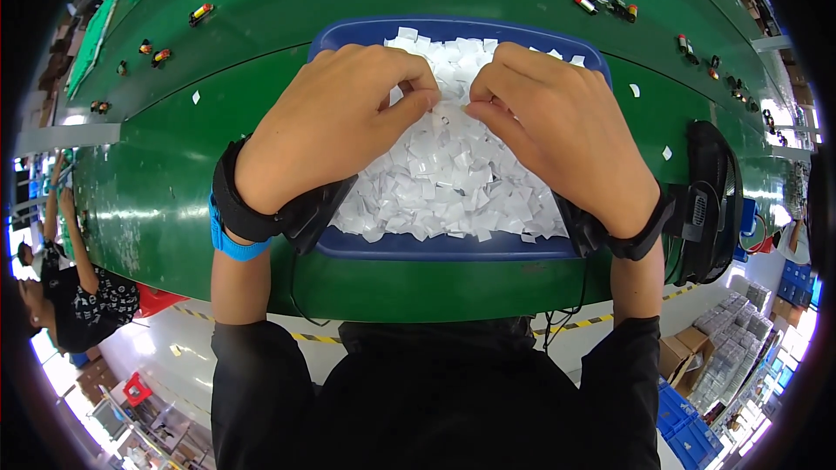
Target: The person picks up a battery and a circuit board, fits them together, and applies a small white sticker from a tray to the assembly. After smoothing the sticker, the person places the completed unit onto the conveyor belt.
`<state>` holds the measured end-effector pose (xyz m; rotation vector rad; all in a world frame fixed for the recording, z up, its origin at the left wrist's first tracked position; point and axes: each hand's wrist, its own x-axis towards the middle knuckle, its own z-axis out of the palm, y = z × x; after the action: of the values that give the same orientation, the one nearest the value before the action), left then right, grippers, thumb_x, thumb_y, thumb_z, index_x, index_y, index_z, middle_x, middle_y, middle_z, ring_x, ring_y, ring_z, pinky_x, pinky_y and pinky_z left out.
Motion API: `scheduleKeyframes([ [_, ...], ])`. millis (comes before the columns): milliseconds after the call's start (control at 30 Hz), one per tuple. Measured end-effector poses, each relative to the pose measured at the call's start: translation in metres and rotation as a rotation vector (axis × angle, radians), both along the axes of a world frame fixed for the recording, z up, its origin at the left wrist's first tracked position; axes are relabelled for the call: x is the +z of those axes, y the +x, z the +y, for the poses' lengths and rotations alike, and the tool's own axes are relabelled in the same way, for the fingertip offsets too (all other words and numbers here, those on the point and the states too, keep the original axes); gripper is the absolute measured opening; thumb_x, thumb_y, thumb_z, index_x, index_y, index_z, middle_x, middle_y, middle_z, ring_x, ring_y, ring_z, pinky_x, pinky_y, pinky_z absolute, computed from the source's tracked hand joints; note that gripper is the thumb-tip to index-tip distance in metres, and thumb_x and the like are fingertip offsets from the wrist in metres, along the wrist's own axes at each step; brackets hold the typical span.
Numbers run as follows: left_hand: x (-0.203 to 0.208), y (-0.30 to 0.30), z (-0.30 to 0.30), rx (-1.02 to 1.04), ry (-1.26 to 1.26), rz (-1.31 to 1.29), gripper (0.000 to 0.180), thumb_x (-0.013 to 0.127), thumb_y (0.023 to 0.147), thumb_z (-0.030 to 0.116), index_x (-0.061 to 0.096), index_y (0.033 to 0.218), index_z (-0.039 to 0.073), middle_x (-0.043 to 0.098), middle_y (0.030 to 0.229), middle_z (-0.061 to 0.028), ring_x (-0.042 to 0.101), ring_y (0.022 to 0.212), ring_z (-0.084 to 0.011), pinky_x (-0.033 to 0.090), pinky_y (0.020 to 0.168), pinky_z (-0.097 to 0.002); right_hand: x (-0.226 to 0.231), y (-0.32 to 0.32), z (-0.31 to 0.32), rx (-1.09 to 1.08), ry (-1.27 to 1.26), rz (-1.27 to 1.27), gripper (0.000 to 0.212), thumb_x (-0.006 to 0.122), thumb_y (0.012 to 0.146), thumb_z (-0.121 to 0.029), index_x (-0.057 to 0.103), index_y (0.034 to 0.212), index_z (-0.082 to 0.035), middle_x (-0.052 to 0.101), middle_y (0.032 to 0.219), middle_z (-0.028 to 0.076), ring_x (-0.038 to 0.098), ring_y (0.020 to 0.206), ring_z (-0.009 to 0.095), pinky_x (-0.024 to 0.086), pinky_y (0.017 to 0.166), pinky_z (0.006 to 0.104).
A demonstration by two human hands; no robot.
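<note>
Over a blue tray [461,249] heaped with small white plastic-looking pieces [435,176], my two hands meet with fingertips pinched. My left hand [348,109] is closed, thumb against index finger. Facing it, my right hand [553,117] is closed in the same kind of pinch. A small translucent whitish piece [448,115] spans the short gap between the fingertips and seems held by both. Its exact kind is too small to tell, and it blends with the heap below. Black straps circle both wrists, with a blue band on the left one.
The tray rests on a green workbench [174,200]. Small red and yellow wired parts [202,13] lie along its far side, with more [688,48] at right. A black bag-like item [712,200] lies right of my wrist. Another person [74,287] is at the left.
</note>
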<state>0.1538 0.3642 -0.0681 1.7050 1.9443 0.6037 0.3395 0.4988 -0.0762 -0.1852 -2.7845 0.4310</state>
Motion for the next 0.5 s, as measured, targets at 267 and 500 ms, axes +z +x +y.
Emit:
scheduleKeyframes([
  [267, -0.0039, 0.0, 0.0015, 0.028, 0.027, 0.004, 0.019, 0.065, 0.095, 0.021, 0.072, 0.092, 0.004, 0.071, 0.082, -0.013, 0.067, 0.07, -0.0305, 0.05, 0.064, -0.0404, -0.0006, 0.0005, 0.0007, 0.019, 0.004, 0.016, 0.014, 0.077, 0.084, -0.011, 0.065, 0.088, -0.005, 0.057, 0.08, 0.006, 0.061, 0.067, 0.027, 0.046, 0.056, 0.0367],
  [500, 0.0026, 0.0026, 0.0044, 0.032, 0.007, -0.037, 0.019, 0.068, 0.093, 0.022, 0.073, 0.091, 0.004, 0.071, 0.081, -0.0133, 0.067, 0.068, -0.0286, 0.049, 0.062, -0.0391, 0.0001, 0.0027, 0.0052, 0.005, 0.038, 0.027, 0.014, 0.077, 0.084, -0.011, 0.065, 0.086, -0.005, 0.057, 0.079, 0.005, 0.061, 0.065, 0.025, 0.046, 0.055, 0.0361],
])
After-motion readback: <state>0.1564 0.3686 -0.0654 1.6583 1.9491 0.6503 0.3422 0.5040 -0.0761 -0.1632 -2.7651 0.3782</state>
